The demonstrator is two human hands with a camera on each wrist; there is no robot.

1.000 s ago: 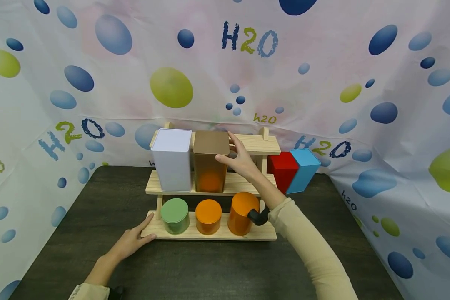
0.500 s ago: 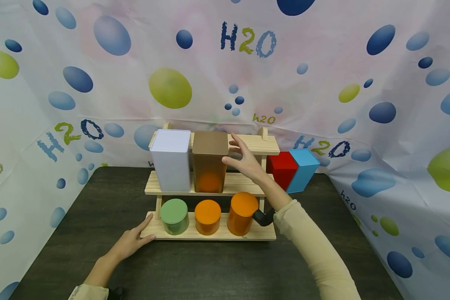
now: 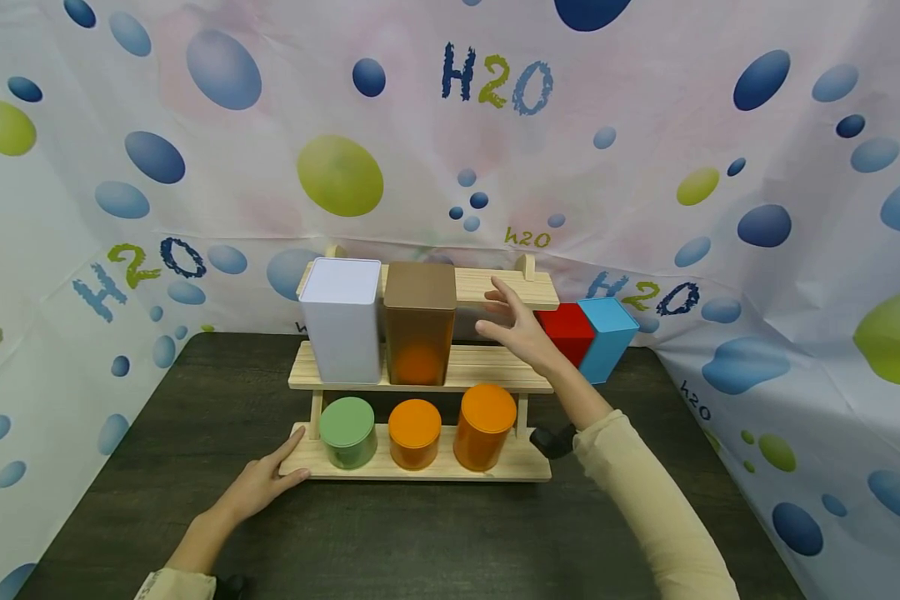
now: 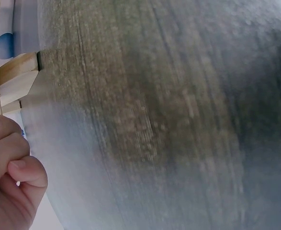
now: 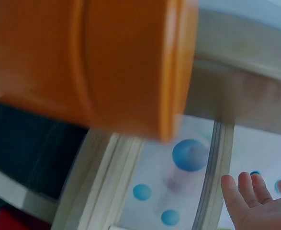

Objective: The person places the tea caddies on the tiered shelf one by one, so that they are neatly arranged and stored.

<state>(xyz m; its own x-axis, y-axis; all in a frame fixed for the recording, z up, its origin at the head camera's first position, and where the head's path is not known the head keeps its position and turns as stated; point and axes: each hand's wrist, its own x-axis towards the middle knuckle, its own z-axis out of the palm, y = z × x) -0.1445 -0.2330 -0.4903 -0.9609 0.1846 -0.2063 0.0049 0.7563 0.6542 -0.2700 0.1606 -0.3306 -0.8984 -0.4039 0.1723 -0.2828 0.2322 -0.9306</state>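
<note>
A three-tier wooden shelf rack stands on the dark table. My left hand grips the left end of its lowest tier, thumb along the front; curled fingers show in the left wrist view. Beside the brown canister on the middle tier, my right hand hovers with spread fingers, apart from it and holding nothing. A white canister stands left of the brown one. Across the lowest tier are a green-lidded jar, a short orange jar and a taller orange canister, large in the right wrist view.
Behind the rack's right side, a red box and a light blue box lean together on the table. A patterned curtain hangs close behind the rack. The top tier overhangs the space by my right hand.
My right hand has let go of the brown canister and drawn away to the right. The canister stays on the middle tier. My left hand keeps its place on the rack.
</note>
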